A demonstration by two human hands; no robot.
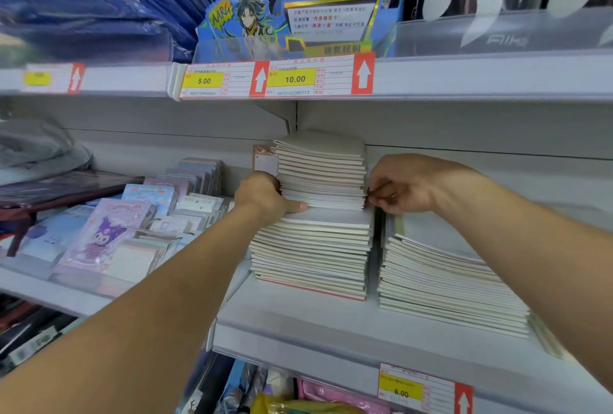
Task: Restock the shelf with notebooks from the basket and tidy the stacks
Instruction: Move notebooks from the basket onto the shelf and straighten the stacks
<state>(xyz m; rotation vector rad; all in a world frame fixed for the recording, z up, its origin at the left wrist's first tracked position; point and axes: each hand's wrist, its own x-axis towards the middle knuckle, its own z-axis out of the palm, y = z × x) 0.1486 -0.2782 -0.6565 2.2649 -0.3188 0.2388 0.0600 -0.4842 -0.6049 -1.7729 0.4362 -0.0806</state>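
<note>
Both grips, left hand (265,196) & right hand (403,186), clamp upper notebook stack (321,171), lying flat, spines facing out.

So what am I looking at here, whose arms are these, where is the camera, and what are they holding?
There is no machine here: a person wears one camera on the head, looking forward and down, so the arms are their own. This is a shop shelf. The left hand and right hand grip the two sides of an upper bundle of notebooks, which sits on a lower stack. A second stack lies to the right. Character notepads sit on the left shelf, and yellow price tags mark the shelf edges.
</note>
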